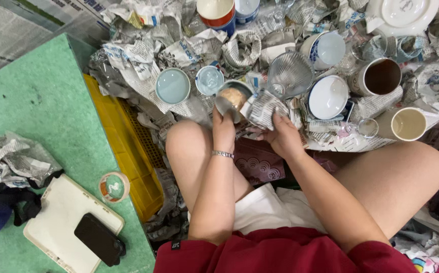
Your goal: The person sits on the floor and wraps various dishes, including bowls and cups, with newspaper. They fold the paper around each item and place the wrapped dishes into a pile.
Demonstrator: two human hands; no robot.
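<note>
Red fabric (pixel 280 253) is covering the person's torso nearest the camera, with white shorts (pixel 265 210) just beyond it and bare knees spreading to either side. Between the knees, the left hand (pixel 223 132) is curling around a small cup (pixel 233 97), thumb lying along its near side, a metal bracelet (pixel 223 153) sitting on the wrist. The right hand (pixel 282 137) is gripping a crumpled sheet of newspaper (pixel 264 108) that is touching the cup's right side, fingers closing on the paper. To the left of the left hand, a yellow crate (pixel 128 151) is lying beside a green mat (pixel 42 101); a roll of tape (pixel 114 186), a white board (pixel 67 212) and a black phone (pixel 95 238) are resting on that mat. Beyond the hands, a pale blue bowl (pixel 173 86) and a small blue cup (pixel 210 79) are sitting among newspaper wrappings. Beyond the right hand, a ribbed glass (pixel 290 75), a white bowl (pixel 328 97), a brown-lined mug (pixel 379 77) and a cream cup (pixel 408 124) are standing close together. Farthest off, a white plate (pixel 401 14) is lying.
</note>
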